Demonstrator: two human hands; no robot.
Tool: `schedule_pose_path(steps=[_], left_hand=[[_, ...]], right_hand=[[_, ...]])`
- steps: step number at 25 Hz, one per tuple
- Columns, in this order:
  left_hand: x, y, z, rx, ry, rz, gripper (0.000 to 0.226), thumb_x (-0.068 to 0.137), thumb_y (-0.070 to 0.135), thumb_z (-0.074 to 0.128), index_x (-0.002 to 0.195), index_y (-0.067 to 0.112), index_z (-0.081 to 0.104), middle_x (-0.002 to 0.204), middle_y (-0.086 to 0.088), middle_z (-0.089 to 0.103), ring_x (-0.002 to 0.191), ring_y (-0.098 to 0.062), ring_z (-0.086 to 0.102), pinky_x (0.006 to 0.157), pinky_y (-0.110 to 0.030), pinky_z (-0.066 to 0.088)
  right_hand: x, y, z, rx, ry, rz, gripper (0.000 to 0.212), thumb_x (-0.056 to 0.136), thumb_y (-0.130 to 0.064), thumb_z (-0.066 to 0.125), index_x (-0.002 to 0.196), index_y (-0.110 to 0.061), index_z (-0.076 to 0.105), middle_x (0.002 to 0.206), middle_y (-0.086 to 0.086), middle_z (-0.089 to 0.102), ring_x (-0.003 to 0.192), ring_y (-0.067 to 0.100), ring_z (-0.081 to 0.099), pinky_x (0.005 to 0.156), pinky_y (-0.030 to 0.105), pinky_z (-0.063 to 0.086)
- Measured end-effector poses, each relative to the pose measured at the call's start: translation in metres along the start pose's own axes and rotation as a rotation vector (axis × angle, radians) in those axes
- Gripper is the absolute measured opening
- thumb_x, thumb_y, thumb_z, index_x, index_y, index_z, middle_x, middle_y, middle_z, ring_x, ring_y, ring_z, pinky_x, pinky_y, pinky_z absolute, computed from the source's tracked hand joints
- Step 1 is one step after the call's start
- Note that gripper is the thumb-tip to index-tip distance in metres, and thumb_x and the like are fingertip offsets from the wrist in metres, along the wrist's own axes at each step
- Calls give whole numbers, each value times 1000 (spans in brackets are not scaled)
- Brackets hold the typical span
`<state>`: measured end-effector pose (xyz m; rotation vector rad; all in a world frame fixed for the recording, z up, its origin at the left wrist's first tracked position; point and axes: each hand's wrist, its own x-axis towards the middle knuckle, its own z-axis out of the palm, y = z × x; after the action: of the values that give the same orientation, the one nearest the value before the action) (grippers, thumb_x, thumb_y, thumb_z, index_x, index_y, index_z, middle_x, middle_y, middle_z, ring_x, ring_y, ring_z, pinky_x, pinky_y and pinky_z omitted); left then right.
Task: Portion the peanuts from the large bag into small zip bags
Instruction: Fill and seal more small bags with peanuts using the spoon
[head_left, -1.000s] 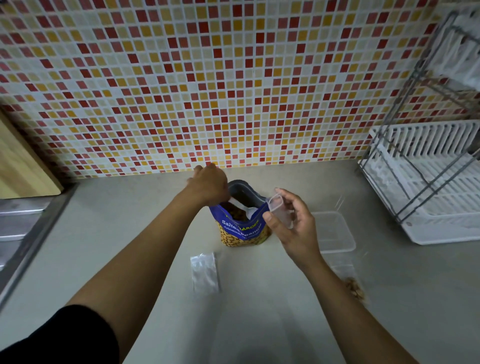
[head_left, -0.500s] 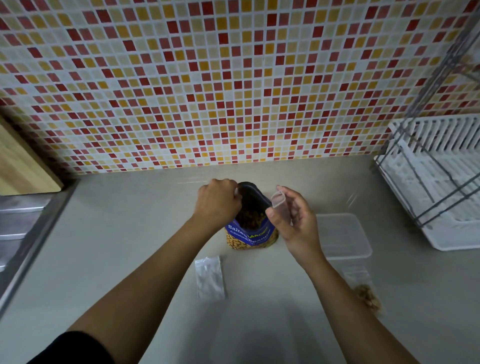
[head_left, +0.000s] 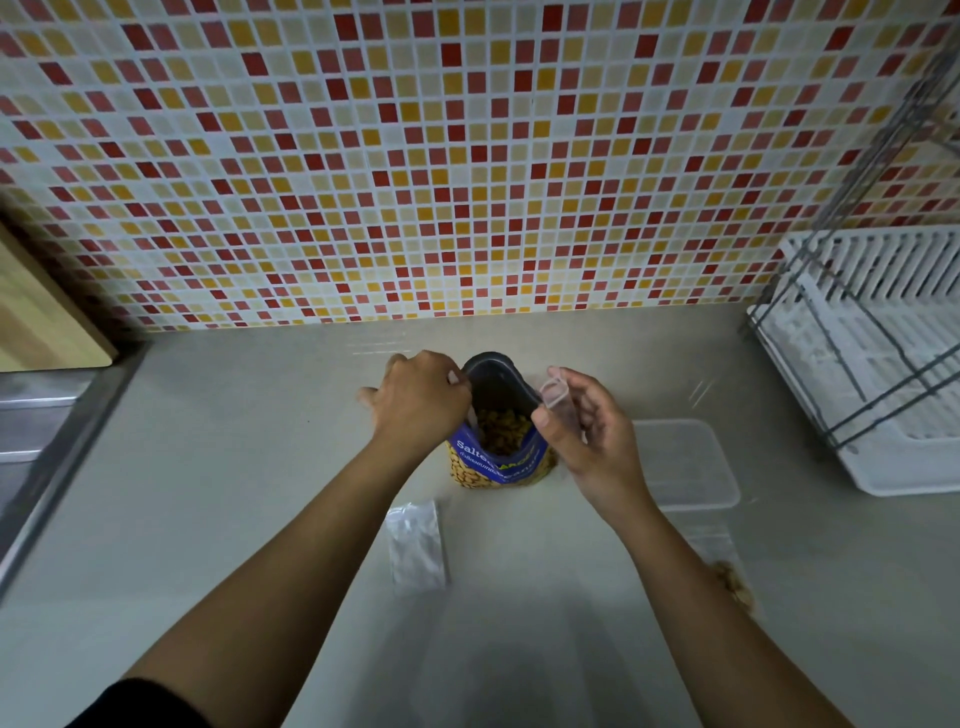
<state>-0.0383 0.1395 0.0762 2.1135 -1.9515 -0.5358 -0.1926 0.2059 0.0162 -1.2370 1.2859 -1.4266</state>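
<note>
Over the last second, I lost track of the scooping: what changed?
The left hand went down into the peanut bag; the white spoon seen a second ago is now hidden behind it. The right hand keeps holding the small zip bag open beside the mouth. The bags on the counter stayed put.

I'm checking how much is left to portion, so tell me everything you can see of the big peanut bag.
The peanut bag is a stand-up pouch, upright on the grey counter between the two hands. Its front is blue with white "Salted" lettering above a band that shows peanuts. The top is open, with a dark lining and a heap of peanuts well below the rim. The left hand is closed at its left rim. The right hand, holding a small clear zip bag, is right beside its right edge.
</note>
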Motion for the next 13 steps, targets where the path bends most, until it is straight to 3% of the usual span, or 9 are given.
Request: schedule_pose_path(steps=[4, 8, 10, 13], left_hand=[[-7, 1, 7, -3, 8, -17, 21, 90, 23, 48, 93, 21, 68, 90, 1, 53, 111, -22, 46, 88, -47, 32], [-8, 3, 19, -1, -22, -34, 16, 89, 24, 49, 80, 27, 62, 92, 1, 58, 114, -20, 42, 85, -46, 30], [-1, 0, 20, -129, -61, -37, 18, 88, 24, 52, 74, 29, 62, 89, 2, 63, 106, -20, 51, 90, -47, 40], [2, -6, 15, -376, -81, -9, 14, 89, 20, 56, 84, 20, 69, 90, -1, 65, 82, -16, 56, 74, -32, 48]], right_hand=[[-1, 0, 1, -11, -8, 4, 49, 64, -50, 69, 108, -33, 57, 105, -19, 66, 104, 0, 61, 82, 13, 48], [-1, -2, 2, -31, -13, 8, 49, 63, -51, 69, 108, -35, 56, 109, -16, 65, 104, 0, 61, 82, 13, 49], [-2, -3, 3, -41, -2, 7, 47, 63, -51, 69, 106, -37, 57, 109, -16, 64, 104, 0, 61, 82, 13, 48], [-2, -1, 3, -53, 18, 3, 45, 64, -52, 69, 105, -38, 57, 108, -17, 65, 104, 1, 61, 82, 13, 49]])
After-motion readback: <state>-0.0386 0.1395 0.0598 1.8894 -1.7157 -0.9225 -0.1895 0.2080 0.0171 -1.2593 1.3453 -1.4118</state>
